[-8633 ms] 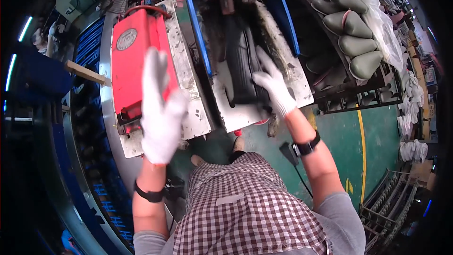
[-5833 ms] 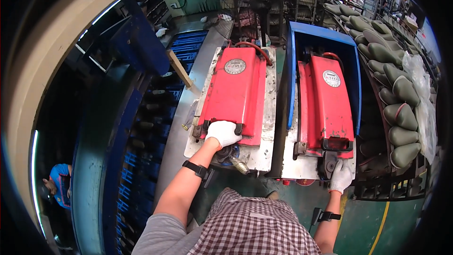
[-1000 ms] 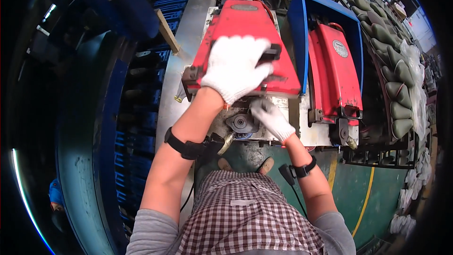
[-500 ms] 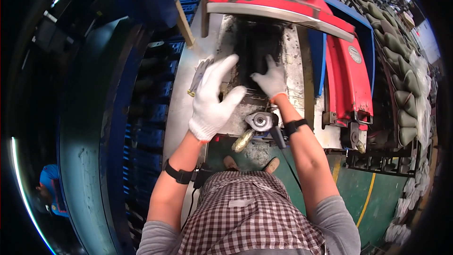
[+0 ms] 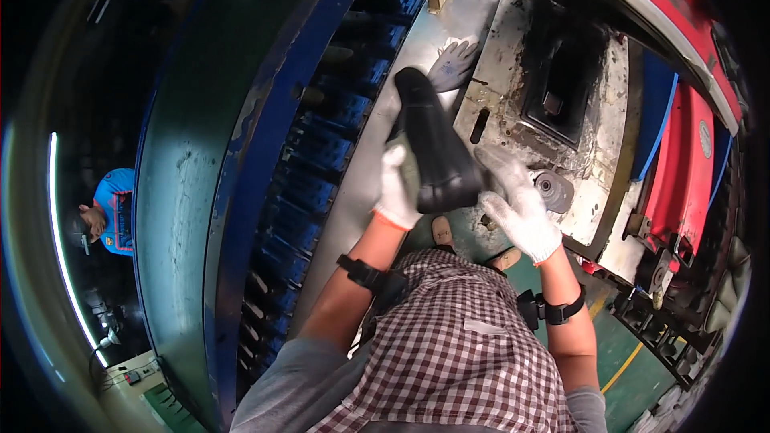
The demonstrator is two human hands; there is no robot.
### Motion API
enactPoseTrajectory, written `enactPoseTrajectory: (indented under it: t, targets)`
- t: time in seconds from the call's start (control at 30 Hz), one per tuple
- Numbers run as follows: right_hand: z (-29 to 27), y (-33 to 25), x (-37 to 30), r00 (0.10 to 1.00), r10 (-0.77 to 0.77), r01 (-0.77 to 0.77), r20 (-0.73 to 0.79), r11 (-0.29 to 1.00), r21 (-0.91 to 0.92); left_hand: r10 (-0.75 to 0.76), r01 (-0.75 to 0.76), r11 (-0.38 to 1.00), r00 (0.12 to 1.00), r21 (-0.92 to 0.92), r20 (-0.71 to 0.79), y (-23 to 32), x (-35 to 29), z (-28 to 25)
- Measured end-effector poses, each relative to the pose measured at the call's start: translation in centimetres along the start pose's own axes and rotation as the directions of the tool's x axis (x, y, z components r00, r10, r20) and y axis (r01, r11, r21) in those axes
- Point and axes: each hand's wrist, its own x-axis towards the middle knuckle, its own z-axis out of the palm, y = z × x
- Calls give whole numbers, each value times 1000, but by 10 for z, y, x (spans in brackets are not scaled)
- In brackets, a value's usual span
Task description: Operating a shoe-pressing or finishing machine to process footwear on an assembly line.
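My left hand [image 5: 395, 188], in a white knit glove with an orange cuff, grips a black shoe-shaped piece [image 5: 433, 140] along its left side. The piece is smooth and tilted, its narrow end pointing away from me and its wider end toward me. A pale greenish patch shows along its left side by my fingers. To the right of the wider end is my right hand [image 5: 520, 204], gloved the same way, with thumb and fingers apart; I cannot tell whether a fingertip touches the piece. Beyond it, a grey work glove [image 5: 455, 66] lies on the metal ledge.
On the right, a worn metal bench [image 5: 497, 88] holds a black rectangular recess [image 5: 557, 92]. A round metal fitting [image 5: 548, 186] is by its near edge. Red machine parts [image 5: 674, 168] stand farther right. Blue racks [image 5: 313, 168] run along the left. Another person [image 5: 112, 212] is at far left.
My hands have moved from over the bench to its left near side. My left hand has taken hold of the black shoe-shaped piece. The view has turned left.
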Motion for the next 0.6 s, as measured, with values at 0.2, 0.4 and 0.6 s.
enactPoseTrajectory:
  t: [0.2, 0.4, 0.6]
  targets:
    - [-13, 43, -12, 910, -20, -220, -415, 825, -520, 85, -36, 994, 839, 101, -538, 52, 5, -128]
    - [-6, 48, -7, 898, -36, -247, -438, 782, -572, 118, 102, 967, 637, 235, -761, 139, 62, -267]
    - [-6, 50, -5, 903, 4, -282, -429, 759, -587, 270, 174, 888, 551, 425, -790, 189, 90, -331]
